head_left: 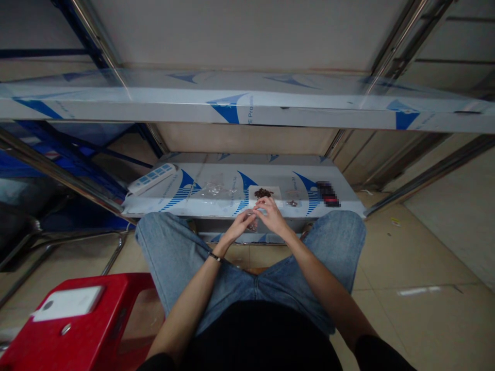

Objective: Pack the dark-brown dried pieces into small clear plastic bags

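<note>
While the head view is looked over, a small clear bag (252,225) can be made out low between the two hands, just in front of the lower shelf (266,165). It is pinched by the fingers of the left hand (242,223), probably so that its mouth is turned toward the other hand. The fingertips of the right hand (273,215) are brought together at the bag's upper edge; whether the film or a small piece is gripped there cannot be told. Just beyond, a pile of brown pieces (263,192) is heaped on a white sheet (276,195), presumably so that they are contained and easily reached. Loose clear plastic (214,188) is laid to the left, and a small packet (292,203) to the right, apparently set apart from the pile. A power strip (152,178) is placed at the shelf's left end, seemingly out of the way. On the red stool (116,293), a white flat object (68,303) is rested, well apart from the hands.
</note>
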Motion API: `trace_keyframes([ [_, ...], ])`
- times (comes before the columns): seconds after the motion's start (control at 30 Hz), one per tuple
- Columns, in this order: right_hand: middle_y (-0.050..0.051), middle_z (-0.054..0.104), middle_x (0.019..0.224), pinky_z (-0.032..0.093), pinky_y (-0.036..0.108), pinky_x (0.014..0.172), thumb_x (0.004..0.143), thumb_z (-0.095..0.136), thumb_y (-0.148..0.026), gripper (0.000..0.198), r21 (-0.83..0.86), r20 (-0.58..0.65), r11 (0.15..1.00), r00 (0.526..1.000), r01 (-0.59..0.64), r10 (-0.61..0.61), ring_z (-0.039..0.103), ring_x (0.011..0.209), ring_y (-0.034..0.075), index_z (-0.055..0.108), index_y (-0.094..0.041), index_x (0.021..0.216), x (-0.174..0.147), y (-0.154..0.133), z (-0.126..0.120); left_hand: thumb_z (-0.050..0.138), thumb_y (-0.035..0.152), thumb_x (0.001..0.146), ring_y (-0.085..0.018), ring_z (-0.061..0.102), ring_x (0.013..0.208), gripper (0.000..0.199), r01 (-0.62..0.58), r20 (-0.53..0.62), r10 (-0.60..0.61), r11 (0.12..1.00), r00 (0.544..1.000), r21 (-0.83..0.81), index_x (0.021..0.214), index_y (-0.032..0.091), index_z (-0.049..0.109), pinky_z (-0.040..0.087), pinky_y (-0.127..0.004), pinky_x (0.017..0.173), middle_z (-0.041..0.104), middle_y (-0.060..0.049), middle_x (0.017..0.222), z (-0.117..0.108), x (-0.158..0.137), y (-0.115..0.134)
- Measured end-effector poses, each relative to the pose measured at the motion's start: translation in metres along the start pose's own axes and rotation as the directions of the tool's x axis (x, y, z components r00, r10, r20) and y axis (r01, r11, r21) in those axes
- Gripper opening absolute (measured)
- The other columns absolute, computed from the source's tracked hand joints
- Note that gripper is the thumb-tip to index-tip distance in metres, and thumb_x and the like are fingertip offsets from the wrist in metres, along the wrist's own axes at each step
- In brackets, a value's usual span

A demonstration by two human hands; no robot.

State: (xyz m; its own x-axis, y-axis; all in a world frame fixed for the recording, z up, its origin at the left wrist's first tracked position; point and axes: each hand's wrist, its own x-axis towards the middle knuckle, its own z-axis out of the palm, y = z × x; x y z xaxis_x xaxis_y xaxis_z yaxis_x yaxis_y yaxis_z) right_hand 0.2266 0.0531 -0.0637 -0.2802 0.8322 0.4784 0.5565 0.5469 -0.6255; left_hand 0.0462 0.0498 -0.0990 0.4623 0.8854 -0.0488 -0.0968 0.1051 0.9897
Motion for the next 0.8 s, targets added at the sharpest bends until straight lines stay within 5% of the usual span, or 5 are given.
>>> trace_keyframes([
  [0.27, 0.009, 0.063, 0.117, 0.044, 0.042, 0.103, 0.1, 0.054, -0.025, 0.016, -0.02, 0.05, 1.0, 0.999, -0.015, 0.016, 0.054, 0.114, 0.025, 0.069, -0.022, 0.097, 0.0, 0.005, 0.0, 0.083, 0.052, 0.076, -0.024, 0.075, 0.088, 0.06, 0.06, 0.027, -0.057, 0.986, 0.998, -0.155, 0.117, 0.012, 0.068, 0.058, -0.034, 0.08, 0.077, -0.012, 0.101, -0.002, -0.001, 0.001],
  [0.53, 0.007, 0.066, 0.109, 0.043, 0.041, 0.102, 0.096, 0.06, -0.022, 0.012, 0.064, 0.019, 0.996, 0.998, -0.056, 0.055, 0.056, 0.109, 0.024, 0.069, -0.022, 0.089, 0.002, 0.013, -0.002, 0.087, 0.05, 0.072, -0.025, 0.076, 0.072, 0.064, 0.13, 0.084, -0.129, 0.991, 0.988, -0.007, 0.117, 0.009, 0.067, 0.049, -0.022, 0.048, 0.078, -0.019, 0.101, -0.003, -0.005, 0.001],
  [0.67, 0.006, 0.067, 0.11, 0.042, 0.042, 0.103, 0.095, 0.064, -0.024, 0.011, 0.114, 0.024, 0.992, 0.998, -0.059, 0.057, 0.057, 0.111, 0.024, 0.072, -0.023, 0.087, 0.003, 0.016, 0.0, 0.078, 0.056, 0.081, -0.027, 0.077, 0.089, 0.061, 0.073, 0.018, -0.072, 0.994, 0.997, -0.083, 0.122, 0.011, 0.067, 0.058, -0.029, 0.066, 0.077, -0.018, 0.111, -0.002, -0.003, 0.004],
  [0.8, 0.007, 0.069, 0.103, 0.044, 0.04, 0.097, 0.093, 0.068, -0.025, 0.012, 0.182, 0.03, 0.982, 0.999, -0.044, 0.039, 0.06, 0.104, 0.023, 0.072, -0.021, 0.082, 0.003, 0.018, 0.003, 0.077, 0.056, 0.081, -0.031, 0.075, 0.099, 0.052, 0.013, -0.05, -0.017, 0.997, 0.999, -0.082, 0.108, 0.011, 0.075, 0.06, -0.034, 0.073, 0.077, -0.017, 0.109, -0.005, 0.001, -0.001],
])
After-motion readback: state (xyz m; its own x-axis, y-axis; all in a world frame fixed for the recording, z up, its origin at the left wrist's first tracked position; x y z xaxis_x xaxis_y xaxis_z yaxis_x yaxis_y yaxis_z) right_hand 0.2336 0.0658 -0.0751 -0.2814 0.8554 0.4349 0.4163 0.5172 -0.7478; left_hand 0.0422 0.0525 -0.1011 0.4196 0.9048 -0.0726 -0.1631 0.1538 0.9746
